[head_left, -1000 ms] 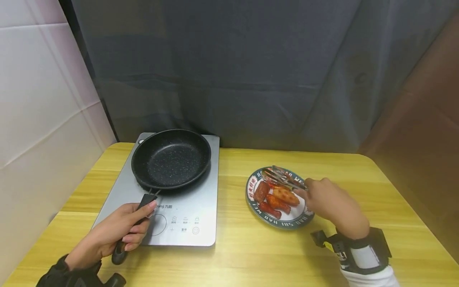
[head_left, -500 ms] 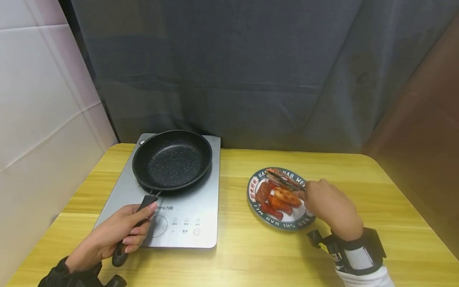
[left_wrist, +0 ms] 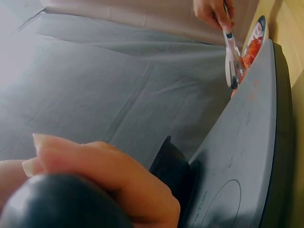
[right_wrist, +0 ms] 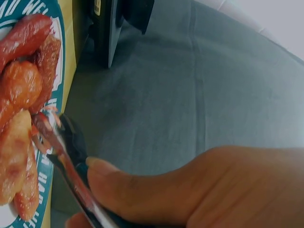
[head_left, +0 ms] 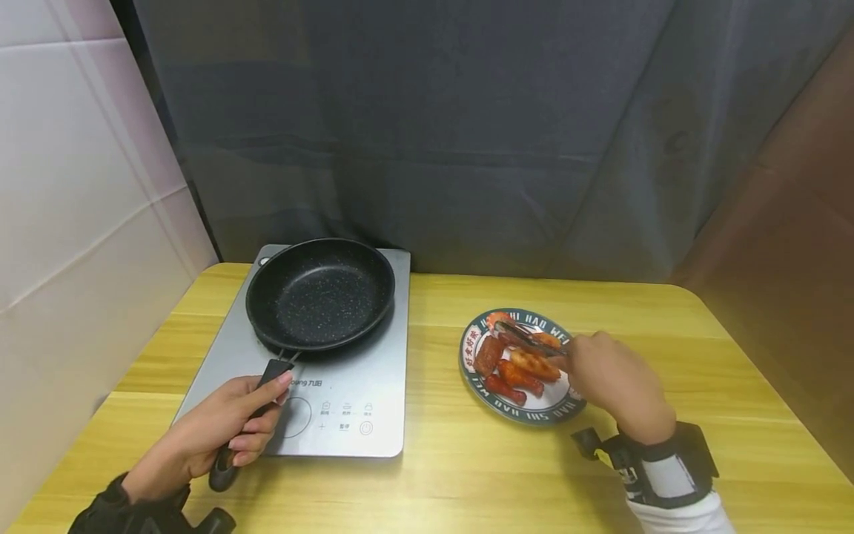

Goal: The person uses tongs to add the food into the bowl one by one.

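Observation:
My left hand [head_left: 230, 426] grips the black handle of a speckled frying pan [head_left: 327, 297] that sits on a silver induction cooktop [head_left: 360, 393]. Nothing lies in the pan. On the right, my right hand [head_left: 617, 382] holds metal tongs [head_left: 531, 341], thumb pressed along one arm in the right wrist view. The tong tips are over the far part of a green-rimmed plate [head_left: 527, 417], at an orange-red piece of food [head_left: 497, 320]. Nearer on the plate are red drumsticks [head_left: 505, 389], a browned chicken wing [head_left: 536, 365] and a dark reddish-brown piece [head_left: 489, 356].
The light wooden table [head_left: 434, 475] extends between cooktop and plate and in front of both. A dark curtain [head_left: 427, 148] hangs behind, a white sheet [head_left: 80, 170] at left and a brown panel [head_left: 794, 274] at right. Each wrist wears a strapped camera.
The tongs' arms, spread apart a second ago, have come closer together, their tips over the far side of the plate. The left hand and the pan have stayed in place.

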### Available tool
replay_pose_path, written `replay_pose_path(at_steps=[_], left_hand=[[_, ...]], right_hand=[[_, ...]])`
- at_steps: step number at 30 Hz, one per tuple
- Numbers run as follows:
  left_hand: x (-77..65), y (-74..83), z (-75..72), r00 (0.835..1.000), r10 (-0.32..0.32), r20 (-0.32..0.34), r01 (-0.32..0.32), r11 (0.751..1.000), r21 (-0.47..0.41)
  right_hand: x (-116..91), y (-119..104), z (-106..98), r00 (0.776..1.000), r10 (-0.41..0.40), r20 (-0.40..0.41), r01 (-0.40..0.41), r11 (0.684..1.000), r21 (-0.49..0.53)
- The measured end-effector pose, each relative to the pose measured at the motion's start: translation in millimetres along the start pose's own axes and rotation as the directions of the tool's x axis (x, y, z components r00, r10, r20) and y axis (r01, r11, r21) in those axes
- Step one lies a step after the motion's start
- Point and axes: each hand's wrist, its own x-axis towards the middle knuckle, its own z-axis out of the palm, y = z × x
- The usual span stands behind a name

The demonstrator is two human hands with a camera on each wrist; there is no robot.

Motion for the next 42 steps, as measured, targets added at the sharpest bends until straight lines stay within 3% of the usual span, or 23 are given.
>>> replay_pose_path(at_steps=[5, 11, 18, 29, 34, 37, 42], left_hand=[[-0.6, -1.2, 0.3, 1.000, -0.008, -0.012, 0.008, 1.000, 0.010], [0.1, 0.1, 0.6, 1.000, -0.008, -0.028, 0.009, 1.000, 0.023], [0.1, 0.8, 1.0, 0.999, -0.012, -0.037, 0.013, 1.000, 0.022], [1.0, -0.5, 0.6, 0.999, -0.004, -0.036, 0.004, 1.000, 0.022], [0.8, -1.1, 1.5, 0.999, -0.013, -0.046, 0.014, 1.000, 0.019], [0.5, -0.4, 2.2, 0.999, -0.016, -0.048, 0.016, 1.000, 0.016], [0.0, 0.5, 1.8, 0.999, -0.016, -0.042, 0.016, 1.000, 0.009]], right_hand=[[4.4, 18.5, -1.5, 0.987, -0.144, -0.071, 0.145, 0.989, 0.013], [2.6, 35.3, -12.2, 0.975, -0.197, -0.101, 0.203, 0.977, 0.059], [2.7, 35.3, -17.8, 0.956, -0.263, -0.132, 0.276, 0.957, 0.093], [9.4, 11.4, -24.5, 0.910, -0.353, -0.217, 0.384, 0.916, 0.117], [18.2, -3.5, -33.7, 0.887, -0.384, -0.257, 0.425, 0.896, 0.130], [21.2, -13.0, -40.8, 0.888, -0.385, -0.251, 0.428, 0.892, 0.145], [25.2, -32.1, -51.6, 0.863, -0.418, -0.283, 0.471, 0.869, 0.151]])
